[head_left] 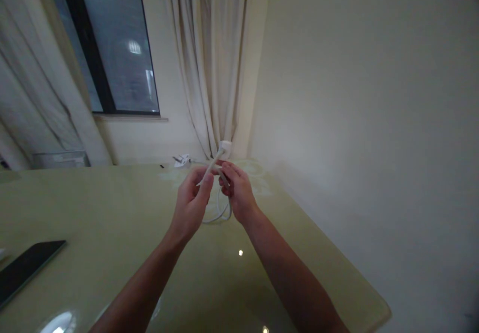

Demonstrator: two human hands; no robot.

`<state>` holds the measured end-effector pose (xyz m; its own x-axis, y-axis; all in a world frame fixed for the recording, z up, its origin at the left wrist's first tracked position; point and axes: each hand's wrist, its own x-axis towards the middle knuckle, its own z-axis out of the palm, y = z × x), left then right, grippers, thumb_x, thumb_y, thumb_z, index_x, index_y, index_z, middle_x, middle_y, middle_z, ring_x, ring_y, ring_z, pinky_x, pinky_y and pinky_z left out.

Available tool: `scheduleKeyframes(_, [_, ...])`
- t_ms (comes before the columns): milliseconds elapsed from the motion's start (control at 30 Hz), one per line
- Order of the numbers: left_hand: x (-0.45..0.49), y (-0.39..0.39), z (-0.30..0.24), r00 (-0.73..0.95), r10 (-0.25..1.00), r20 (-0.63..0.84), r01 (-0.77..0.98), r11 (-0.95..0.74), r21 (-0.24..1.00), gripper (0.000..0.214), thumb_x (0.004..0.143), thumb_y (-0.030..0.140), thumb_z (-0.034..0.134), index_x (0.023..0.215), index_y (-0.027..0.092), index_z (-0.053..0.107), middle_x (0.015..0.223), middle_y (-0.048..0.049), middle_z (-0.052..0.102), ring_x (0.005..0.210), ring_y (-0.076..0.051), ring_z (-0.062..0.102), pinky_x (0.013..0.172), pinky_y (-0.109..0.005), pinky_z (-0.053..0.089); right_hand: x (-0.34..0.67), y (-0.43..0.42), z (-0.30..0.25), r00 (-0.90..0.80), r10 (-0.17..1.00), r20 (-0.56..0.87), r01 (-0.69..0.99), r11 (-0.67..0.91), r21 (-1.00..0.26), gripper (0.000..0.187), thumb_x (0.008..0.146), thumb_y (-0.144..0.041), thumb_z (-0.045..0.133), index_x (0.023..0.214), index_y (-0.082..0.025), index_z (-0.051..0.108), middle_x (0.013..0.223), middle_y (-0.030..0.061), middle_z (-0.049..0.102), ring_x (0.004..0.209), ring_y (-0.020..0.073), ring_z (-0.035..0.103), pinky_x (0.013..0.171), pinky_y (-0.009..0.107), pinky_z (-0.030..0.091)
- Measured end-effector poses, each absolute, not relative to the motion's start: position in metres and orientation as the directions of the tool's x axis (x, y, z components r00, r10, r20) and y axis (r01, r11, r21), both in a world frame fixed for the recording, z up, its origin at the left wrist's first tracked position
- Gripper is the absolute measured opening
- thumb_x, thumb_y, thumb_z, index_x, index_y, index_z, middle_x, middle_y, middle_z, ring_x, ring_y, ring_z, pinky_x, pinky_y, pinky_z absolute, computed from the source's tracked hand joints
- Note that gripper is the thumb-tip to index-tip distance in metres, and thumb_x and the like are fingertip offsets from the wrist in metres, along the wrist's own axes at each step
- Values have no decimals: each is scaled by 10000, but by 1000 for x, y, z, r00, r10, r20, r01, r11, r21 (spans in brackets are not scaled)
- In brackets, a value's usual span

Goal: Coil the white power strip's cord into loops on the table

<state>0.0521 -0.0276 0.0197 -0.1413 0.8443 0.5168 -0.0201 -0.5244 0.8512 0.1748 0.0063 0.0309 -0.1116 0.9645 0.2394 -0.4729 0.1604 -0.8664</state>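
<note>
A white cable [218, 219] runs between my two hands and hangs in a loop below them, over the table. My left hand [192, 198] is closed on one stretch of it, thumb on top. The fingers of my right hand [237, 188] pinch another stretch just to the right. Above my hands, a white block-shaped connector [225, 148] sits at the upper end of the cable. A white plug [182, 161] with metal prongs lies behind my left hand, near the table's far edge. My fingers partly hide the cable's course.
The glossy yellow-green table [112, 213] meets a plain wall [355, 123] on the right. A dark flat slab [30, 268] lies at the left. Curtains [209, 63] and a window [116, 43] stand behind. A tiny black piece [162, 166] rests near the far edge.
</note>
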Motion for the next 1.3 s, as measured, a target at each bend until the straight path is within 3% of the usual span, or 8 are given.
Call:
scheduleKeyframes(200, [51, -23, 15, 246, 864, 439, 167, -484, 859, 634, 1016, 726, 434, 702, 203, 611, 653, -21, 525, 595, -156, 454, 525, -289, 336, 179, 7, 35, -111, 968, 225, -535, 133, -834, 477, 768, -615, 831, 998, -208, 742, 903, 45, 805, 521, 107, 475, 440, 262, 332])
scheduleKeyframes(333, [47, -16, 15, -35, 888, 459, 336, -423, 842, 552, 869, 698, 699, 648, 210, 564, 637, -5, 537, 609, -159, 495, 552, -287, 365, 179, 9, 34, -87, 962, 259, -513, 179, -839, 430, 763, -523, 857, 1031, -198, 773, 921, 63, 821, 590, 112, 519, 534, 266, 374])
scheduleKeyframes(467, [42, -10, 13, -106, 881, 460, 206, -434, 877, 490, 737, 592, 858, 1010, 208, 722, 931, -44, 693, 588, -127, 515, 521, -267, 415, 179, 13, 29, -89, 947, 309, -378, 255, -890, 480, 844, -641, 765, 1007, -190, 785, 841, 67, 801, 599, 116, 527, 553, 267, 344])
scheduleKeyframes(667, [35, -13, 17, 7, 786, 618, 108, -615, 781, 265, 854, 432, 825, 1033, 241, 781, 954, -60, 717, 687, -153, 604, 622, -274, 522, 182, 20, 24, -84, 948, 307, -284, 273, -919, 603, 856, -800, 678, 808, -199, 671, 584, 3, 647, 486, 111, 514, 481, 248, 329])
scheduleKeyframes(833, [31, -10, 18, -57, 544, 837, 391, -759, 520, 121, 952, 346, 746, 949, 268, 838, 896, -46, 712, 795, -173, 662, 740, -290, 535, 189, 27, 15, -37, 949, 313, 119, 315, -942, 716, 869, -908, 531, 749, -210, 640, 610, 50, 682, 555, 179, 668, 573, 285, 451])
scheduleKeyframes(1000, [36, -15, 18, -109, 466, 878, 461, -759, 460, 148, 969, 312, 738, 1058, 275, 850, 860, -31, 703, 758, -164, 653, 734, -288, 522, 187, 19, 11, 103, 873, 477, 330, 423, -844, 572, 964, -787, 549, 1096, -243, 663, 728, 34, 735, 739, 228, 735, 714, 307, 476])
scheduleKeyframes(1133, [33, -19, 24, -225, 511, 830, 447, -703, 553, 198, 967, 375, 729, 1067, 251, 845, 909, -40, 732, 778, -174, 669, 754, -299, 545, 180, 9, 14, -122, 813, 570, 338, 573, -746, 447, 1058, -613, 507, 1242, -234, 657, 964, 76, 790, 875, 234, 748, 809, 339, 506])
scheduleKeyframes(1300, [15, -17, 33, -421, 585, 693, 423, -549, 721, 305, 978, 455, 656, 1052, 221, 836, 1009, -64, 793, 936, -230, 720, 864, -348, 577, 170, 7, 6, -357, 699, 620, 514, 701, -494, 422, 896, -166, 655, 1315, -218, 635, 1023, 65, 718, 949, 236, 674, 874, 366, 545])
